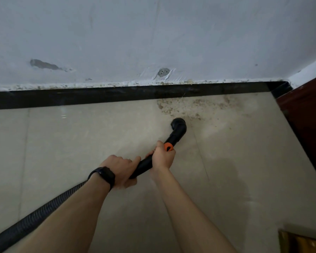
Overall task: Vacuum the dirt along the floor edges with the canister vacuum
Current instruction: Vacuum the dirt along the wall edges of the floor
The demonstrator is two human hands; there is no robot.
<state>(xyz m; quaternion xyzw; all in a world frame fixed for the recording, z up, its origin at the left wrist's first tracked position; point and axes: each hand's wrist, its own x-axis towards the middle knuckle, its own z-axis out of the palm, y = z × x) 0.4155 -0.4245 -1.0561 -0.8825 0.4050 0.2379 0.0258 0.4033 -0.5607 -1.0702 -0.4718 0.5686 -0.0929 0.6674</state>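
Dirt [190,106], a speckled brown scatter on pale floor tiles [80,136], lying against black skirting [98,96] at the foot of a scuffed grey-white wall [153,33], toward the far right corner. Round black brush nozzle [178,123] of vacuum wand [175,136] set at the near edge of that scatter, a little short of the skirting. Orange collar [168,147] on the wand just behind its bend. Right grip [163,158], a bare hand, clamped round the wand at the collar, thumb pointing up the tube. Left grip [119,169], a bare hand above a black wristband [103,175], wrapped round the wand's near end, just behind the right. Ribbed black hose [35,216] trailing from the left grip down to the near left corner. Dark red-brown panel [306,121] along the right side. Yellow-brown object [303,242], too blurred to name, at the near right corner.
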